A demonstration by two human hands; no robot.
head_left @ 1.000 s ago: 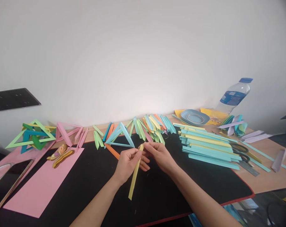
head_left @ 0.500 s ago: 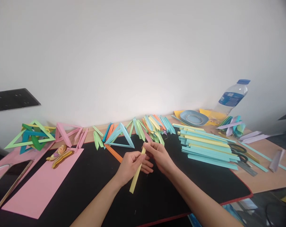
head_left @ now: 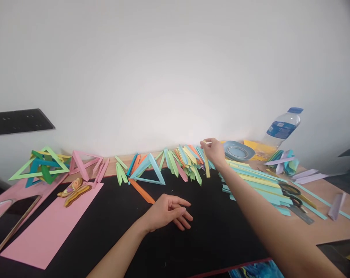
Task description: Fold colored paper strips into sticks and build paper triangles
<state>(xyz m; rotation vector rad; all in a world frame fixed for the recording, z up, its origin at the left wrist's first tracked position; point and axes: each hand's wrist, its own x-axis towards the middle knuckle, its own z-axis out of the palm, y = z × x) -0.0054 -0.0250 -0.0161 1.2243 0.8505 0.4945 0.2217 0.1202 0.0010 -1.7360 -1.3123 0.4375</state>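
My right hand [head_left: 213,151] is stretched to the back of the desk, its fingertips pinching the top of a folded yellow paper strip [head_left: 207,166]. The strip hangs down at the right end of a row of folded paper strips [head_left: 175,160] in several colours. My left hand [head_left: 170,211] hovers over the black mat [head_left: 209,220] with its fingers apart and nothing in them. Just beyond it lies an orange strip [head_left: 141,192], touching a light blue paper triangle [head_left: 151,173]. Long blue and yellow strips [head_left: 258,181] are stacked under my right forearm.
Pink card [head_left: 53,227], a phone [head_left: 11,220] and linked paper triangles [head_left: 41,168] are at the left. A blue dish [head_left: 238,150], a tilted bottle [head_left: 283,129], scissors [head_left: 290,190] and lilac strips [head_left: 310,176] are at the right. A wall [head_left: 175,69] rises behind.
My right hand has carried the yellow strip away from my left hand, to the back right by the row of strips. My left hand has let go of it and its fingers have spread.
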